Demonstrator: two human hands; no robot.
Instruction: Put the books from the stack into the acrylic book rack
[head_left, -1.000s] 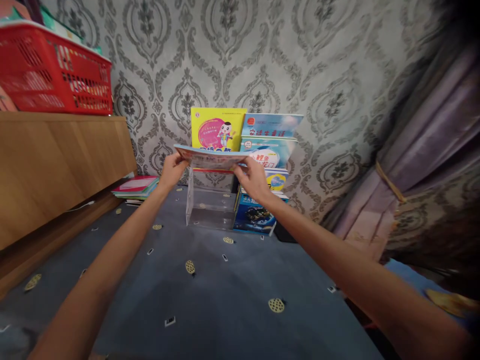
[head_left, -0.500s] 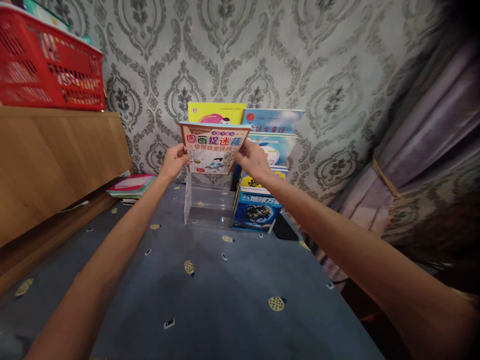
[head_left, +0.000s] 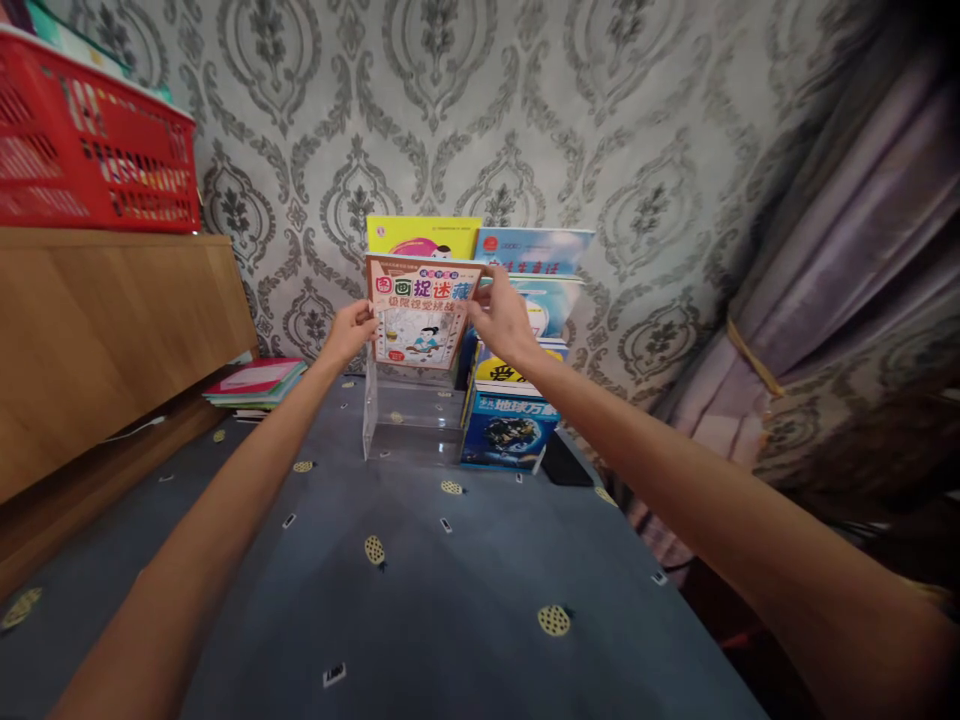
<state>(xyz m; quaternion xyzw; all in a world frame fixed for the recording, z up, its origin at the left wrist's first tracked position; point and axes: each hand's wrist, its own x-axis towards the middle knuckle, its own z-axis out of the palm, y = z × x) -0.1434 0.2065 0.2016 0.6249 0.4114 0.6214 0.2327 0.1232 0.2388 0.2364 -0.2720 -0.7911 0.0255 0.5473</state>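
Note:
A brown-bordered picture book [head_left: 420, 320] stands nearly upright at the left side of a clear tiered book rack [head_left: 369, 415]. My left hand [head_left: 349, 335] is closed on its left edge, and my right hand [head_left: 504, 318] grips its right edge near the top corner. Behind it rises a yellow book [head_left: 424, 232]. The rack's right side bears a pale blue book [head_left: 536, 248], a light teal book [head_left: 559, 298], a yellow-and-white book [head_left: 555, 360] and, at the front, a blue book with an earth picture [head_left: 511, 430]. Lower left, the rack's tiers show bare clear plastic.
A dark flat object [head_left: 566, 462] lies beside the rack on the blue patterned cloth [head_left: 465, 570]. Further left are a stack of books [head_left: 259, 383] and a wooden cabinet [head_left: 120, 350] bearing a red basket [head_left: 97, 150]. A tied curtain [head_left: 795, 290] hangs at right.
The picture book now stands more upright and sits slightly lower against the yellow book. My right hand has slid up toward its top corner; both hands still hold it. The view has shifted slightly.

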